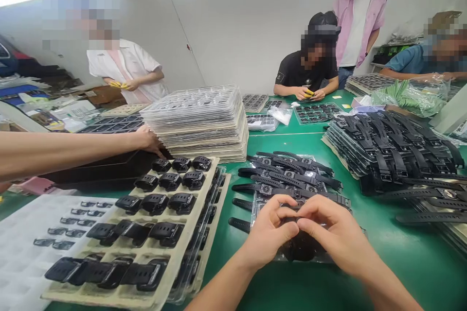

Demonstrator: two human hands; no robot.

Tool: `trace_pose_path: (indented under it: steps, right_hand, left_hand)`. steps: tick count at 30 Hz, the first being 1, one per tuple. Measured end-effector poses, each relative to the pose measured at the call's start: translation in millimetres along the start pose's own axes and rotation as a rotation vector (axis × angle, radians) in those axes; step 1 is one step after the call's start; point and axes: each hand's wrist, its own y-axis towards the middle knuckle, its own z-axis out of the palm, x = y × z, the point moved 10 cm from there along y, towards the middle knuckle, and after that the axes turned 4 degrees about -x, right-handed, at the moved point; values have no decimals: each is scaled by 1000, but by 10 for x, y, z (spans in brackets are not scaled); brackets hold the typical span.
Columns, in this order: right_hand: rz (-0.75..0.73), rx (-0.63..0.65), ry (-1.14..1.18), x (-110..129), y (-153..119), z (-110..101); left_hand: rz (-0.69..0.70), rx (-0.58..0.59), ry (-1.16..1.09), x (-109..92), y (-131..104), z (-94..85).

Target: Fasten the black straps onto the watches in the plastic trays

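My left hand [272, 231] and my right hand [328, 228] meet over the near end of a clear tray, with thumbs and fingertips pinched around a black watch strap [301, 245]. The piece hangs below my fingers and is partly hidden by them. Just beyond my hands, several black watches [288, 175] with straps stretched out lie in rows on the clear tray. Left of my hands, a beige tray [105, 250] holds several watches with curled straps, on top of other trays.
A tall stack of trays [197, 126] stands behind the beige tray. More black straps [386, 141] cover stacked trays at right. Another person's arm [73, 153] reaches in from the left. White foam [22, 248] lies at left. People work across the green table [284, 143].
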Motion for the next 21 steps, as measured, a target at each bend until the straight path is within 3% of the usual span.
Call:
trace_pose_path:
  steps: [4,11,17,21]
  right_hand:
    - [-103,-182,-21,90,-9,-149]
    - [103,-308,322,-99,73,-111]
    - [146,-454,405,-111,104,-200]
    - [143,-486,400,-132,129,-279]
  left_hand:
    - [28,-15,42,-55,-5,49]
    - [-115,66,34,99,-29,120]
    - [-191,136,-87,255,-49,174]
    - [-204,208,-137,323,-70,254]
